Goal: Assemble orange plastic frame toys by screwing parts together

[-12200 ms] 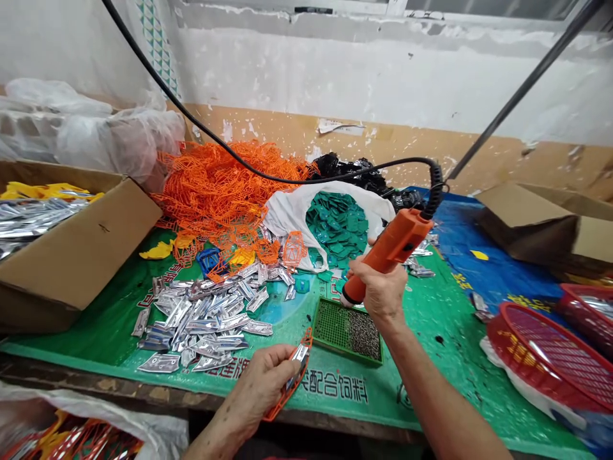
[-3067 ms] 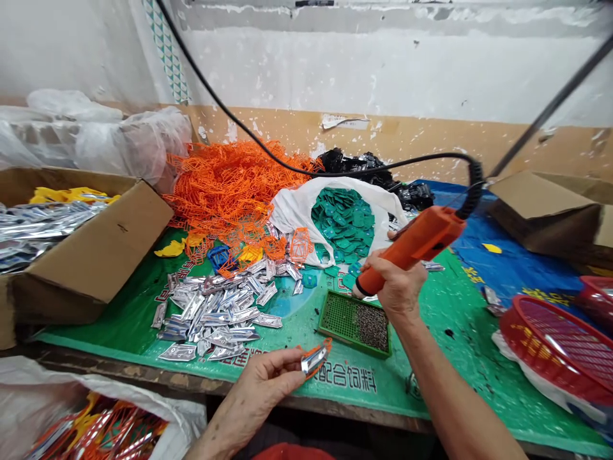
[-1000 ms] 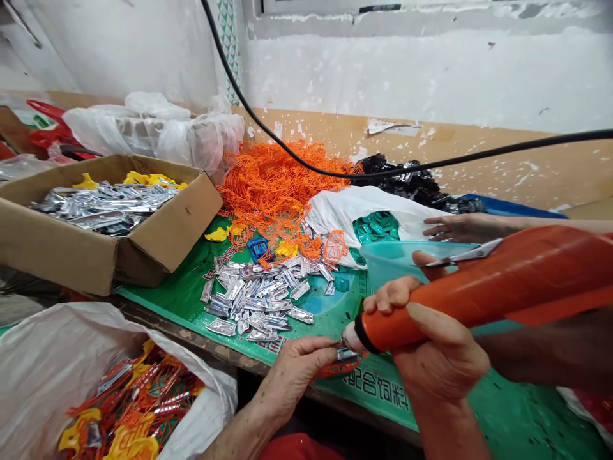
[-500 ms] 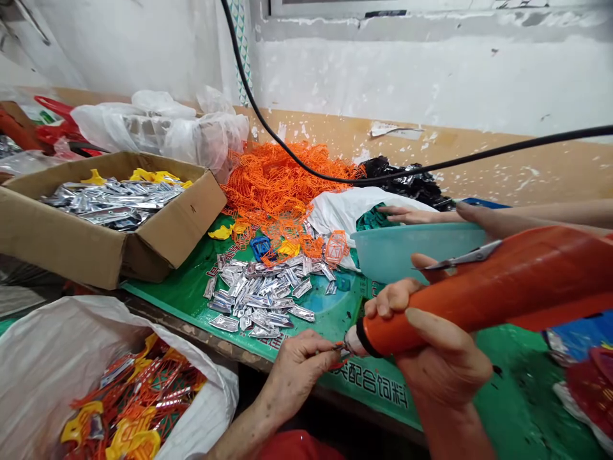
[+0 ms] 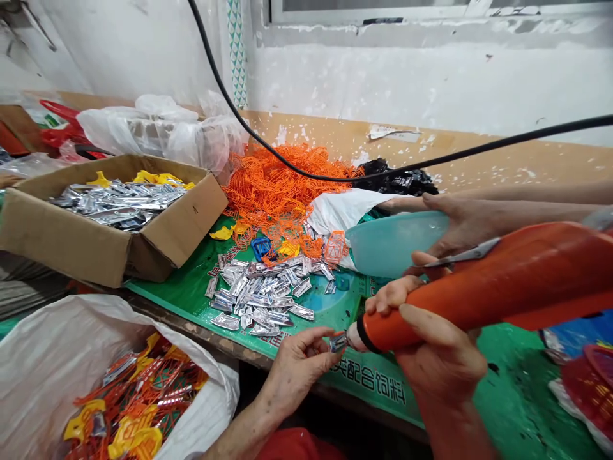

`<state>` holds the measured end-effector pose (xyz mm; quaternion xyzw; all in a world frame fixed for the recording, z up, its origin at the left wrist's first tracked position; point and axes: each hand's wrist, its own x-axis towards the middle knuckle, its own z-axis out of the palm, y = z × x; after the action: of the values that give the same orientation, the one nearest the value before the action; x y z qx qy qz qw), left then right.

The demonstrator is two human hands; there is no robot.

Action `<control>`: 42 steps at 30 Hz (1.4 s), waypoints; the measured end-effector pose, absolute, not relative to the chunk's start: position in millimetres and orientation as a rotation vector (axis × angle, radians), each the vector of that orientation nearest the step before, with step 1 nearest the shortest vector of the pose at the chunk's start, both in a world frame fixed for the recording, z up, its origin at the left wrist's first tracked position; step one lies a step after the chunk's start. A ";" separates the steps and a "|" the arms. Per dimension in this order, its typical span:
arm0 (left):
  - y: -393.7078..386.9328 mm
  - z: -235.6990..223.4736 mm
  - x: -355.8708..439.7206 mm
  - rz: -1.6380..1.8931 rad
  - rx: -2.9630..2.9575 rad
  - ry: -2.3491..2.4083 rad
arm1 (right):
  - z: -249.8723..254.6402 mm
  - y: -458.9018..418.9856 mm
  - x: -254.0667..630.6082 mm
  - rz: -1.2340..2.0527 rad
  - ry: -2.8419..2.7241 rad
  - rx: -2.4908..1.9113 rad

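Note:
My right hand is wrapped round an orange electric screwdriver, held nearly level and pointing left. Between its fingers a pair of scissors or similar metal tool seems to lie along the screwdriver's top. My left hand pinches a small silver metal piece at the white screwdriver nose; fingers cover most of that piece. Silver metal pieces are heaped on the green table cover beyond my left hand. The screw tray is mostly hidden behind my right hand.
A co-worker's hand holds a teal bowl by a white bag. A cardboard box and a white sack stand left. Orange plastic frames are piled behind, below a hanging cable.
The screwdriver came from above the screw tray to the piece in my left hand. My view turned left. A co-worker's arms and the teal bowl came in; the bowl has tilted towards the bag.

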<state>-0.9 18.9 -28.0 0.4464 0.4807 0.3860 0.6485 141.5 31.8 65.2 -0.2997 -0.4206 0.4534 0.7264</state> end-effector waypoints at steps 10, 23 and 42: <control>18.8 -16.1 -3.6 0.792 1.057 1.120 | 65.2 36.9 145.1 0.968 -0.923 -0.697; 18.2 -21.6 -8.3 0.788 1.265 1.148 | 59.1 36.2 143.6 1.015 -0.885 -0.757; 15.9 -20.1 -4.6 0.777 1.011 1.034 | 52.8 36.9 142.3 1.029 -0.881 -0.731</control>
<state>-4.6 15.9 -20.1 0.4508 0.4608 0.3465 0.6815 142.3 36.9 52.8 -0.3304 -0.3981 0.4653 0.7182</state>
